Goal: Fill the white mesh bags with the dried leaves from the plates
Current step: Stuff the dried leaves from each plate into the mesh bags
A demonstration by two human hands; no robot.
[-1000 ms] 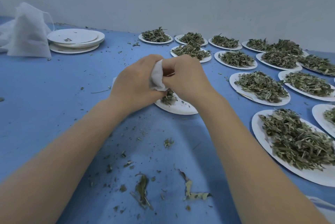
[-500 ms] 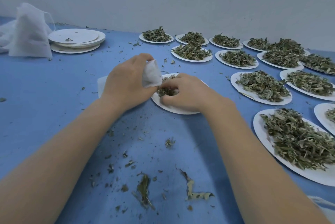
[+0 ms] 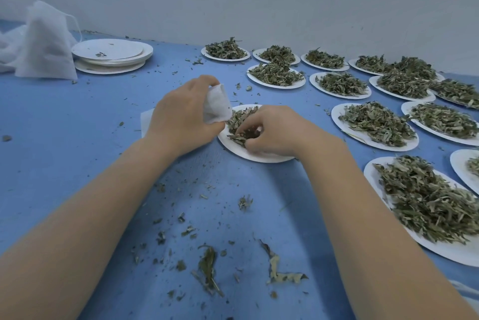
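Since a second ago the right hand [image 3: 274, 130] had left the bag and come down onto the plate [image 3: 259, 156], where its curled fingers pinched into the dried leaves [image 3: 239, 123]; half a second ago it was already there, and it had dug in a little further. The left hand [image 3: 181, 117] held the white mesh bag [image 3: 217, 107] pinched between thumb and fingers, just left of the right hand and above the plate's near rim. The bag was soft, gauzy and crumpled. The leaves were brittle, curled, grey-green slivers on a thin round white disc. To the right of the right hand lay more heaped plates [image 3: 375, 125]. Far left of the left hand stood a limp pile of mesh bags [image 3: 44, 42] beside stacked empty plates [image 3: 111, 55]. Crumbs [image 3: 207, 268] littered the blue table [image 3: 64, 117] below both wrists.
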